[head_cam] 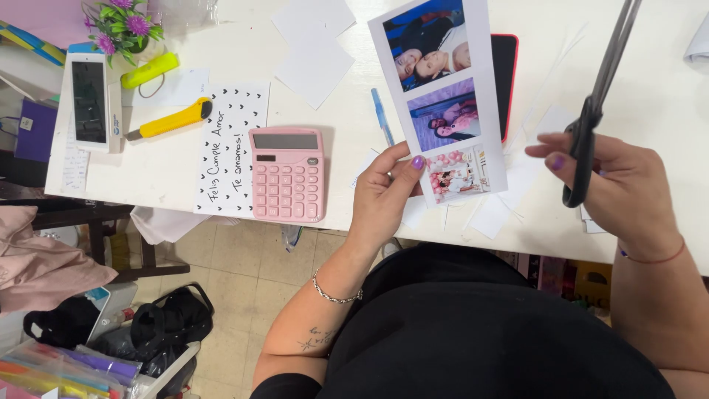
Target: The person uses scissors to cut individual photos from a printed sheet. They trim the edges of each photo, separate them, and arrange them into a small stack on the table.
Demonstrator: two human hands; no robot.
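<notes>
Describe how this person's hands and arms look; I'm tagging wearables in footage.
The left hand has purple-painted nails, a thin silver chain bracelet at the wrist and a small dark tattoo on the bare forearm. The right hand also has purple nails, with a thin red cord bracelet. Both forearms are sleeveless.

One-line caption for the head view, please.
Left hand holds a white printed photo strip while right hand grips black scissors above a white table.

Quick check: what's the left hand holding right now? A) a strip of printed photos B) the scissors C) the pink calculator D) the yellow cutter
A: the left hand pinches the photo strip at its lower edge, while the scissors are in the right hand.
</notes>
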